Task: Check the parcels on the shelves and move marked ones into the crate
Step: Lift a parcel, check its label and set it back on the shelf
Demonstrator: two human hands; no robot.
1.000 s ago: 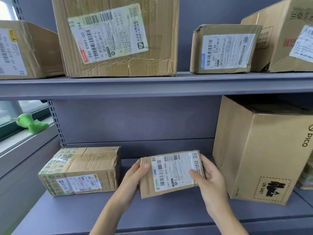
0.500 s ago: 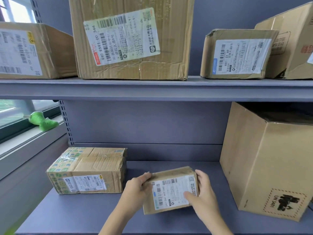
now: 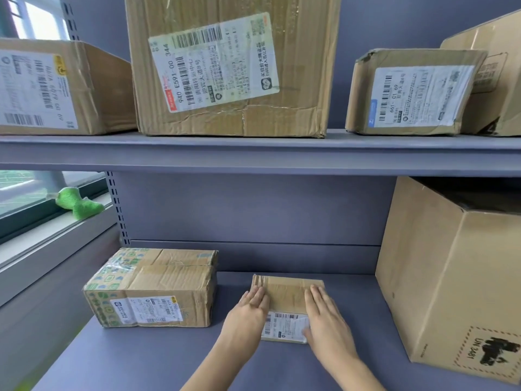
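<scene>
Both my hands lie flat, fingers together, on the small parcel (image 3: 286,296): left hand (image 3: 248,314) on its left edge, right hand (image 3: 324,314) on its right. It sits on the lower shelf (image 3: 169,359), between the taped box (image 3: 158,286) and the big carton (image 3: 451,280).
</scene>
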